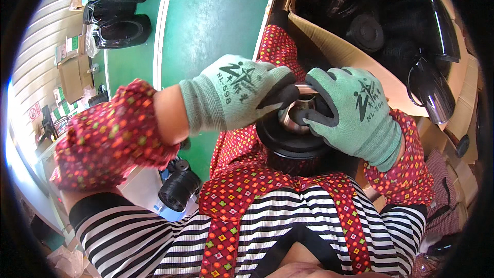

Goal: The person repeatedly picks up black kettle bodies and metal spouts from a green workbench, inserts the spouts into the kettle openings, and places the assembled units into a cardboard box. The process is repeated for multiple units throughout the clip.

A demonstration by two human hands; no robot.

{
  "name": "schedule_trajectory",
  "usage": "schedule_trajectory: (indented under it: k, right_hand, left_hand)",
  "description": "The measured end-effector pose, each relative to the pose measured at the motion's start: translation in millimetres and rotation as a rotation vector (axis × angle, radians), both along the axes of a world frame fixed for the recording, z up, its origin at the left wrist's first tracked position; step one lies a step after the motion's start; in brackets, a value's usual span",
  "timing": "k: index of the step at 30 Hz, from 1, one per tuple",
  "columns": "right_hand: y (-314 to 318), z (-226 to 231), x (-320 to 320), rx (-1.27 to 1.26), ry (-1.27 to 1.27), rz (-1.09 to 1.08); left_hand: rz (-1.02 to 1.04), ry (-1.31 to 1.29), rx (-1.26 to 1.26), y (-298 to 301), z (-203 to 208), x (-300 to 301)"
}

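Observation:
My left hand (236,90), in a green glove with black fingertips, is closed with thumb and fingers pinched at the rim of a shiny metal cylindrical piece (294,117). My right hand (355,110), gloved alike, curls around the other side of that piece, its thumb pressed on it. Directly beneath lies a round black disc-shaped part (280,141), like a lid, over a dark glossy body at my lap. The fingers hide much of the metal piece, and whether it is fixed to the disc I cannot tell.
Several glossy black vessels (123,31) stand on the green work surface (208,15) at upper left. A cardboard box (355,54) at right holds black parts, including a glossy pitcher-shaped vessel (432,87). Stacked black round parts (179,188) sit by my left elbow.

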State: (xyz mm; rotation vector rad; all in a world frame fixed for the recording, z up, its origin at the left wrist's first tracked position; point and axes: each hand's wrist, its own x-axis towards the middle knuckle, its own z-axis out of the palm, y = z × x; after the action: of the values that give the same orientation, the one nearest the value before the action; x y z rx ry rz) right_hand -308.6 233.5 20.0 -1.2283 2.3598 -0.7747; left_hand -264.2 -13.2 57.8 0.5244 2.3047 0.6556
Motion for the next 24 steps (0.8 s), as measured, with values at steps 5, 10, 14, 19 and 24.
schedule_trajectory:
  k: [5,10,14,19,24]
  right_hand:
    - [-4.8,6.6,5.6,-0.094,-0.028,0.079]
    - [-12.5,7.6,12.5,0.028,-0.002,-0.083]
    - [-8.8,30.4,26.2,0.241,0.134,-0.096]
    - [-25.7,55.6,28.2,0.441,0.076,0.002]
    - [-29.1,58.0,39.9,0.455,0.173,-0.097]
  left_hand:
    - [0.221,-0.251,-0.267,29.0,26.6,14.6]
    - [0.010,-0.107,-0.025,-0.7,-20.5,-9.5]
    - [-0.021,0.058,0.228,-7.8,-58.3,-10.6]
    - [0.000,0.273,0.493,-17.2,-104.5,5.2]
    - [-0.026,0.397,0.640,-7.5,-126.9,-13.4]
